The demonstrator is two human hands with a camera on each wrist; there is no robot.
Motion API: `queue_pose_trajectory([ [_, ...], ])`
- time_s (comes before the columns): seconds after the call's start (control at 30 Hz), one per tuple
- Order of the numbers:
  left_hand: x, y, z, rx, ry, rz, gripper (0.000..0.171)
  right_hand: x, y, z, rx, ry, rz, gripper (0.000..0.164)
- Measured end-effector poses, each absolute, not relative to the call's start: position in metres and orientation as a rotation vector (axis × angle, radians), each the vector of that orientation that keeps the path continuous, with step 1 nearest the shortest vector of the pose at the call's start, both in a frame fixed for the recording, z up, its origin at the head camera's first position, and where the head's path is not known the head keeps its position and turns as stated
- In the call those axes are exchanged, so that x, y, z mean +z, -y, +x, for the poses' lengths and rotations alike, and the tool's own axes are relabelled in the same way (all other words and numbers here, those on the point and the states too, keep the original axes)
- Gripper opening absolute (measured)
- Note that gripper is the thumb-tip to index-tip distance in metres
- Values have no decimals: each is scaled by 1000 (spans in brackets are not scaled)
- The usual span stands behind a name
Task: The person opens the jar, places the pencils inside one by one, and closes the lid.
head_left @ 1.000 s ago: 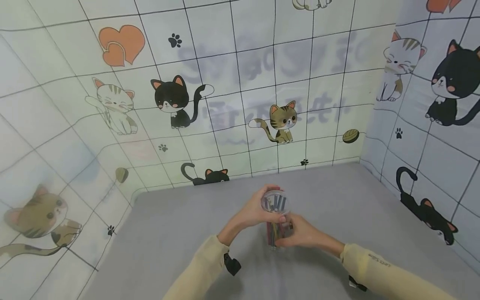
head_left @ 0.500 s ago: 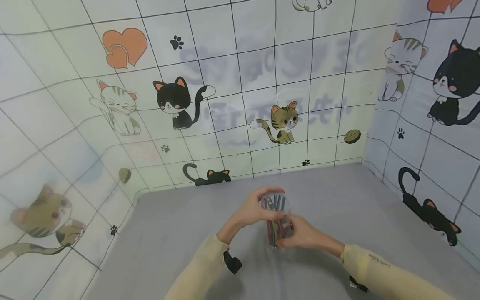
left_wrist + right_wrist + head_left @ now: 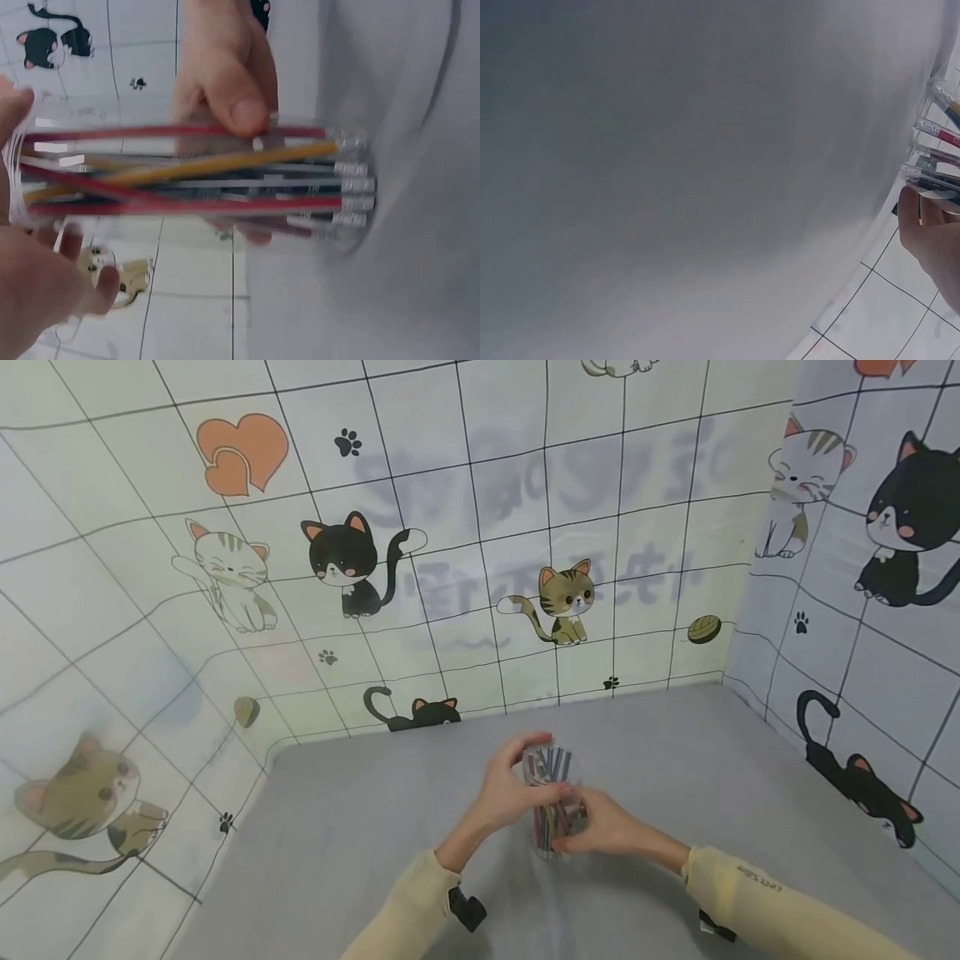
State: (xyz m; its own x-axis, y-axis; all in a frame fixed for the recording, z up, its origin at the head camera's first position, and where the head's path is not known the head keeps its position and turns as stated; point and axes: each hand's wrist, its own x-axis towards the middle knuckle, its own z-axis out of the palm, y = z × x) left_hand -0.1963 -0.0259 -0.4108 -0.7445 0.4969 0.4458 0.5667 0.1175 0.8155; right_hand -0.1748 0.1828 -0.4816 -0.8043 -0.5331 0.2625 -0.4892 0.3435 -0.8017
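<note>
A clear plastic jar [image 3: 553, 810] stands upright over the grey surface, held between both hands. Packed inside are slim red, yellow and dark sticks [image 3: 225, 165] like pens or pencils, with clear ends. My left hand [image 3: 512, 787] curls its fingers and thumb round the jar's rounded top rim [image 3: 16, 176]; whether this is a separate lid cannot be told. Lower down, my right hand [image 3: 606, 825] grips the jar's side, its thumb [image 3: 247, 116] on the wall in the left wrist view. The right wrist view catches only the jar's bottom end and some right fingers [image 3: 909, 221].
A grey cloth-like surface [image 3: 360, 827] spreads under both arms. Behind it rises a white backdrop [image 3: 465, 610] with a grid and printed cats, which also closes in the left and right sides. Black wrist straps [image 3: 467, 908] sit on the cream sleeves [image 3: 405, 902].
My left hand has shifted slightly round the jar's top, its wrist moving a little right and down. The glare on the top has faded. My right hand and the jar stay nearly in place.
</note>
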Motion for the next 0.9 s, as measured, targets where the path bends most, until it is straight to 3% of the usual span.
queue_pose_trajectory([
  [0.23, -407, 37, -209, -1809, 2359, -1315, 71, -481, -182, -175, -1476, -2548, -927, 54],
  [0.4, -414, 24, -187, -1636, 2327, -966, 79, -483, -182, -176, -1467, -2563, -948, 66],
  [0.53, -415, 20, -185, -1604, 2349, -839, 72, -482, -182, -177, -1476, -2558, -943, 70],
  [0.9, -407, 41, -226, -1803, 2457, -1414, 63, -479, -184, -184, -1423, -2495, -965, 50],
])
